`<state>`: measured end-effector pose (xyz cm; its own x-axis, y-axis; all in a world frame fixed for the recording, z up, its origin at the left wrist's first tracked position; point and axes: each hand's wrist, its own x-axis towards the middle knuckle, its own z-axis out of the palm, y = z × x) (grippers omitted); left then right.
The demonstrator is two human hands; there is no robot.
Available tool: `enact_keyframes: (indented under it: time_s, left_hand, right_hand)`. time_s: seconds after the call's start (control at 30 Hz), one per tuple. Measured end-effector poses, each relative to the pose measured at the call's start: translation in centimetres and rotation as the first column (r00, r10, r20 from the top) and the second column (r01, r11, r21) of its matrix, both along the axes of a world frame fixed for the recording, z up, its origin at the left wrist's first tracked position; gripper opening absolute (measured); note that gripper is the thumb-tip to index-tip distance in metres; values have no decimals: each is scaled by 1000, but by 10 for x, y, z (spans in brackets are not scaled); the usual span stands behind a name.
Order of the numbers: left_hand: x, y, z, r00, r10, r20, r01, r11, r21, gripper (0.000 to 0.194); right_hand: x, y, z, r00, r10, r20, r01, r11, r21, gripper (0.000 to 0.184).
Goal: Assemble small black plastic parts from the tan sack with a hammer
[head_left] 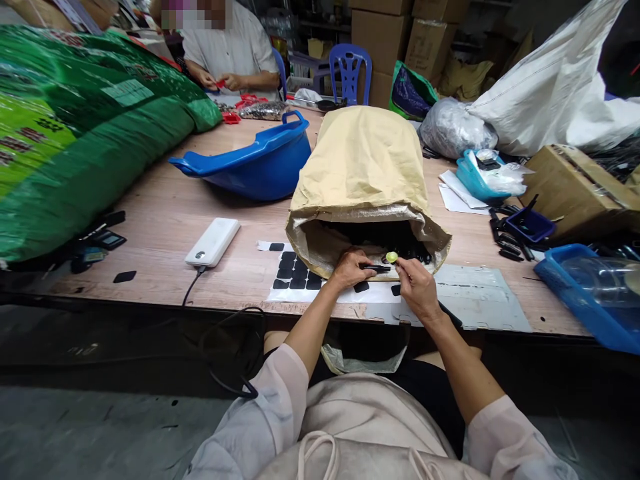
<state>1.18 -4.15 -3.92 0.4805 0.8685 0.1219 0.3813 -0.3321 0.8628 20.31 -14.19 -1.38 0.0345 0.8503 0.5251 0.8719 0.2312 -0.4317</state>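
My left hand (350, 268) is closed on a small black plastic part (377, 269) held level in front of the mouth of a tan paper sack (361, 167). My right hand (417, 285) pinches a small yellow-green round piece (391, 257) right beside that part's end. The sack lies on its side and its opening shows a pile of black parts (387, 239). Under my hands lies a white sheet with black square pads (296, 272).
A white power bank (213, 242) with a cable lies left of the sack. A blue tub (260, 160) sits behind it, a big green bag (75, 127) fills the left. Blue trays (585, 293), a cardboard box (575, 187) and loose black parts stand right. Another person works at the far end.
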Motion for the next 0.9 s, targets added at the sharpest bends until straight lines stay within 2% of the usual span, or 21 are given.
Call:
enact_keyframes:
  time_s: [0.13, 0.33, 0.47, 0.57, 0.67, 0.73, 0.83, 0.9]
  left_hand:
    - [0, 0, 0, 999, 5, -32, -3, 999, 50, 17]
    - [-1, 1, -3, 997, -6, -78, 15, 993, 115, 18]
    - [-4, 5, -6, 996, -28, -84, 38, 991, 128, 16]
    - [-8, 1, -1, 998, -48, -46, 55, 983, 177, 11]
    - [-18, -26, 13, 996, -59, 62, 38, 954, 298, 12]
    - [-27, -58, 21, 982, -139, 127, 86, 932, 351, 19]
    - [-39, -112, 18, 913, -389, 127, 337, 891, 305, 25]
    - [-43, -141, 3, 873, -484, 56, 465, 863, 197, 28]
  right_hand:
    - [14, 4, -1, 995, -46, 84, 43, 998, 35, 30]
    - [30, 3, -24, 936, -89, 341, 89, 996, 16, 26]
    - [29, 3, -33, 929, -115, 352, 114, 993, 23, 28]
    - [26, 3, -34, 933, -123, 339, 118, 992, 35, 27]
    - [24, 3, -33, 932, -137, 335, 129, 991, 47, 25]
    - [23, 2, -34, 934, -137, 329, 132, 991, 37, 24]
    - [23, 2, -35, 939, -137, 316, 141, 990, 11, 24]
    - [22, 2, -36, 940, -138, 312, 146, 989, -2, 25]
